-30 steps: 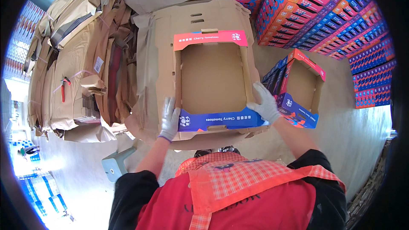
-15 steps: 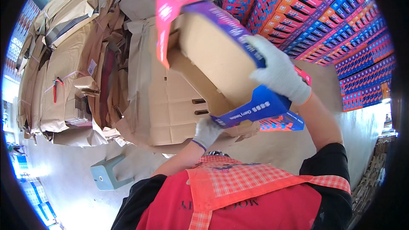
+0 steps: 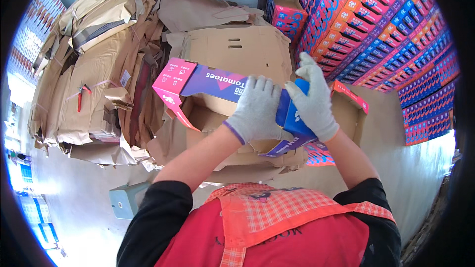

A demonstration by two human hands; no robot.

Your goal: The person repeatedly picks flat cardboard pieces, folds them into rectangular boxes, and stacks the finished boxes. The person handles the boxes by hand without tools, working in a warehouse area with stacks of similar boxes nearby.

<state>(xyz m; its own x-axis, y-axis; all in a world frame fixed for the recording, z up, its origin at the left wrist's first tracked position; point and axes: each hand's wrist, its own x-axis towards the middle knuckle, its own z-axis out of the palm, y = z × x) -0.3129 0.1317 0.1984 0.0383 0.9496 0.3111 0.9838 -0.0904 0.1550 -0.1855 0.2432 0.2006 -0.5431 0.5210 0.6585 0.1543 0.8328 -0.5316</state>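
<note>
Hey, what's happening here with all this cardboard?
A person in grey gloves holds a pink-and-blue carton in both hands. The left hand lies flat over its blue side and the right hand clasps its near end. It is tilted above an open brown box. Flattened cardboard is piled to the left, and stacked cartons line the right wall.

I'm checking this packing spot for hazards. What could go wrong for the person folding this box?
1. Both hands, left hand and right hand, grip only one end of the purple and pink carton; its far end is unsupported and could twist or tear.
2. The leaning flattened cardboard pile alongside could slump onto the work area.
</note>
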